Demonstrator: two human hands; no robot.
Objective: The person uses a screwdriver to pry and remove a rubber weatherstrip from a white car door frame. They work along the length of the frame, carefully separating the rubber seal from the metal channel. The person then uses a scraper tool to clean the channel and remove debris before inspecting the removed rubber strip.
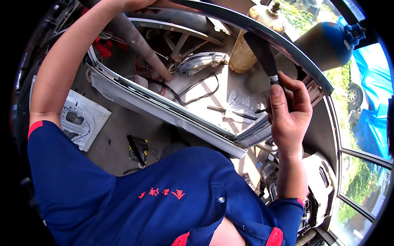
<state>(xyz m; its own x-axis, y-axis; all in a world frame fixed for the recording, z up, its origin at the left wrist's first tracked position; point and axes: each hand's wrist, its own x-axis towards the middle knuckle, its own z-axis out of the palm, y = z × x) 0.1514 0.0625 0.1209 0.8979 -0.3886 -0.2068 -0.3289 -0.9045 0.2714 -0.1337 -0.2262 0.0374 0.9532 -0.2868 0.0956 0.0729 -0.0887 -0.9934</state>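
Note:
My right hand is closed round the handle of a scraper, a dark, wide triangular blade with a metal collar. The blade points up and away, overlapping the dark curved upper edge of a car door frame; whether it touches the edge I cannot tell. At the top rim my left hand is by the far left part of that same edge, its fingers mostly cut off or hidden. The frame's long pale lower sill runs slantwise in front of me.
Beyond the frame stand a worn yellowish gas cylinder and a blue cylinder. A white door panel lies at left, near a black-and-yellow tool set. A grey pipe slants down behind the frame. Windows line the right.

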